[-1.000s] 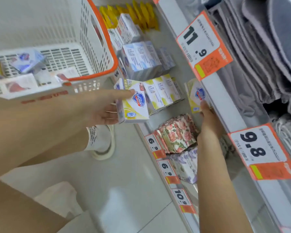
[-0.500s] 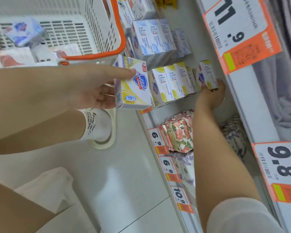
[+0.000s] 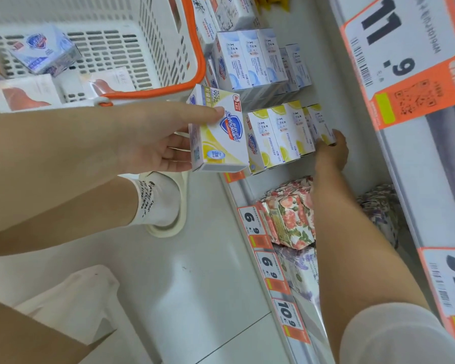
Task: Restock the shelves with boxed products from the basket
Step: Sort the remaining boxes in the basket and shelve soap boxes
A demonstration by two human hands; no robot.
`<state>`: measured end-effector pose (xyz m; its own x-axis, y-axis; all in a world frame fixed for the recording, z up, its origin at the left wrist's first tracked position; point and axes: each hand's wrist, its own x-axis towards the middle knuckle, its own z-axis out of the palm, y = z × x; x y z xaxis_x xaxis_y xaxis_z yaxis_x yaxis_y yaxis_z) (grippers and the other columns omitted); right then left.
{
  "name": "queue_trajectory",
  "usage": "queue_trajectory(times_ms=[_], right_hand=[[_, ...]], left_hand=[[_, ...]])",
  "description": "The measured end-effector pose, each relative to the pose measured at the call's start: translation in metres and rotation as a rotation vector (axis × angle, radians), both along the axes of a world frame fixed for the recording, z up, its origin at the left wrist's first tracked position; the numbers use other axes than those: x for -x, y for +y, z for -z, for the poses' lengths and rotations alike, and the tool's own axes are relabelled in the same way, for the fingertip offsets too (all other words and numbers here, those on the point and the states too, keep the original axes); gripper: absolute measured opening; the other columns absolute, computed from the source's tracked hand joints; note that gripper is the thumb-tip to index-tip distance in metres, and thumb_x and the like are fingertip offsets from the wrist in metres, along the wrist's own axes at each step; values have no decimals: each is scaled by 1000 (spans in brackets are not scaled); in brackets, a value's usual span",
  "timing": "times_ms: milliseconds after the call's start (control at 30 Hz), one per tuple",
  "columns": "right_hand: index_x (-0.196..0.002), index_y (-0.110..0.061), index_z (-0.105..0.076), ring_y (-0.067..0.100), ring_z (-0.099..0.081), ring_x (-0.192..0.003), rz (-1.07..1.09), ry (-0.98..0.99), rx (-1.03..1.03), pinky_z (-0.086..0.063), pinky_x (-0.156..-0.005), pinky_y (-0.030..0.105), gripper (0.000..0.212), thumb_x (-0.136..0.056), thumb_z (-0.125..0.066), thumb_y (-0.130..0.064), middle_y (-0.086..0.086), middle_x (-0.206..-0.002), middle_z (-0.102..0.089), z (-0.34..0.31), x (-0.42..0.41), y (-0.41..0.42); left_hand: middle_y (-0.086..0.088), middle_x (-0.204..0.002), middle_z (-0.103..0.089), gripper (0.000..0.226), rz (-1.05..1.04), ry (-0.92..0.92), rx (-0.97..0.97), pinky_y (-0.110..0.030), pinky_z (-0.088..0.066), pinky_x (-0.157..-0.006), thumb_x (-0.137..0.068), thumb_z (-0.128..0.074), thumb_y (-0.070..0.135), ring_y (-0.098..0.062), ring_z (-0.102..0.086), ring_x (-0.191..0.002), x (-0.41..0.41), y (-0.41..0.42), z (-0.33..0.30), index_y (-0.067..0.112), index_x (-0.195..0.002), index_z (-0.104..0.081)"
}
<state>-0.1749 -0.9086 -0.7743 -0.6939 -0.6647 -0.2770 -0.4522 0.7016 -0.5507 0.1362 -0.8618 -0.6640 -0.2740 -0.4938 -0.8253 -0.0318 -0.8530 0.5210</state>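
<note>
My left hand [image 3: 153,143] grips a yellow-and-white Safeguard soap box [image 3: 218,132] in front of the low shelf. My right hand [image 3: 331,151] reaches deep into that shelf, fingers on the innermost yellow soap box [image 3: 322,124] at the far end of a row of the same boxes [image 3: 273,137]. The white basket with an orange rim [image 3: 153,48] hangs at upper left, holding a blue-and-white soap box [image 3: 45,48] and flat white-and-orange packs [image 3: 24,94].
Blue-and-white soap boxes [image 3: 250,61] are stacked behind the yellow row. Floral-wrapped packs [image 3: 289,216] fill the shelf below. Orange price tags [image 3: 252,227] line the shelf edges, with large tags [image 3: 399,56] above. My socked foot in a slipper [image 3: 163,203] stands on the white floor.
My right hand carried its yellow box from the shelf front to the back end of the row. The left hand kept its box almost still. The view moved closer to the shelf.
</note>
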Motion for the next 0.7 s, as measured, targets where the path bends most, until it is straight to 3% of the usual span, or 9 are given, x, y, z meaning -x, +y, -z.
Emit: queue_trajectory(times_ms=[133,300,367,400,467,533,600,633,700], right_hand=[[-146,-25,-33,28,-49,-125,-19,-101,-55,-44,-102,45,48,-99,-38,-21,4,-143,-47,0,-1,-3],[-147,-19,-31,26,-47,-125,-14,-203,-101,-42,-104,39,52,-96,-40,-23,6,-143,-46,-22,-12,3],[-138,-9,-43,22,-47,-116,87,-274,-35,-48,-87,23,41,-100,-38,-23,12,-135,-50,-45,-25,9],[-128,-4,-50,19,-45,-109,134,-299,24,-47,-68,11,34,-102,-35,-21,14,-128,-53,-60,-34,14],[-125,-1,-51,17,-43,-104,168,-340,163,-30,-43,1,33,-104,-29,-14,17,-123,-54,-92,-55,32],[-122,-9,-51,12,-52,-96,142,-337,343,-35,-53,2,28,-103,-31,-10,9,-109,-55,-109,-75,59],[-101,-18,-60,2,-62,-83,28,-352,475,-47,-70,13,16,-100,-44,-19,-4,-95,-62,-113,-95,88],[-102,-22,-62,4,-66,-85,-70,-421,434,-52,-76,19,16,-97,-50,-29,-5,-97,-67,-112,-102,102],[-116,-21,-62,9,-68,-87,-254,-632,233,-57,-76,26,37,-87,-53,-42,-4,-103,-71,-108,-116,126]], left_hand=[[2,-94,-75,37,-3,0,-9,-26,-50,-65,-77,-70,44,-12,-67,-72,2,-1,-1,24,-108,-69],[1,-90,-75,37,-6,-19,-20,-27,-51,-71,-75,-71,44,-14,-67,-75,2,2,0,23,-106,-70],[2,-86,-74,35,15,-12,-7,-27,-50,-70,-74,-72,44,-13,-65,-72,1,3,-1,24,-103,-70],[3,-85,-74,34,29,-6,3,-27,-49,-70,-73,-72,43,-12,-64,-71,1,4,-1,25,-102,-70],[4,-87,-74,34,61,13,23,-26,-49,-70,-72,-71,43,-11,-63,-72,1,6,-2,25,-101,-71],[5,-89,-74,37,88,44,33,-25,-49,-71,-67,-70,44,-10,-64,-75,2,9,-3,25,-99,-71],[7,-94,-75,41,116,92,42,-23,-50,-71,-65,-69,44,-9,-65,-79,5,14,-4,26,-101,-71],[6,-98,-74,43,134,120,50,-22,-51,-72,-66,-68,43,-9,-65,-82,6,17,-5,25,-105,-70],[5,-106,-73,46,160,178,63,-22,-54,-78,-72,-67,40,-12,-66,-91,11,23,-7,22,-114,-68]])
